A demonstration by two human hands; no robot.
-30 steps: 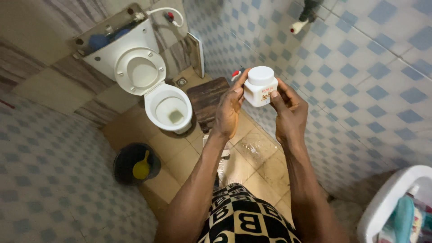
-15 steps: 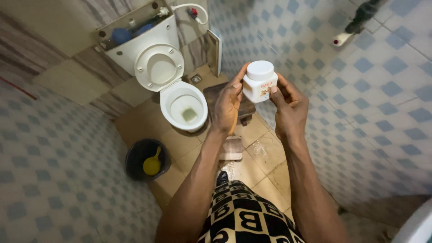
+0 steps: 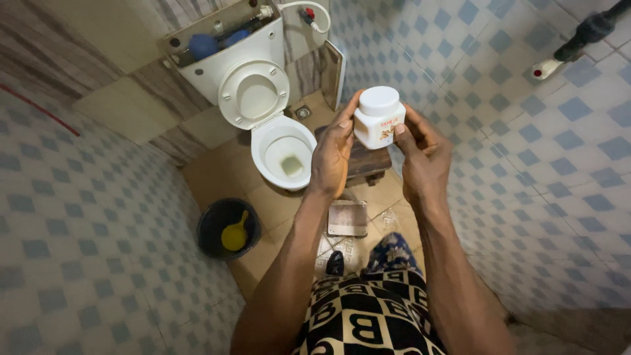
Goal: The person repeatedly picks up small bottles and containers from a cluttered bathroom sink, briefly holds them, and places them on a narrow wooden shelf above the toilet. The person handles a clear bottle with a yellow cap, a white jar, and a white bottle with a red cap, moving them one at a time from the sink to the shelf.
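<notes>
White plastic jar with a white screw lid sits upright between both hands, raised above the toilet and a dark wooden stool. Left hand closes its grip on the jar's side; right hand grips the opposite side, thumb on the label. A black bucket holding a yellow scoop stands on the floor.

one white jar, two hands, one toilet

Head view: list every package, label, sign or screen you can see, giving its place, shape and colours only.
White jar: squat plastic tub with round white lid, held between left hand and right hand.
Label: on jar's front, small red and brown print on white.
No signs or screens.
</notes>
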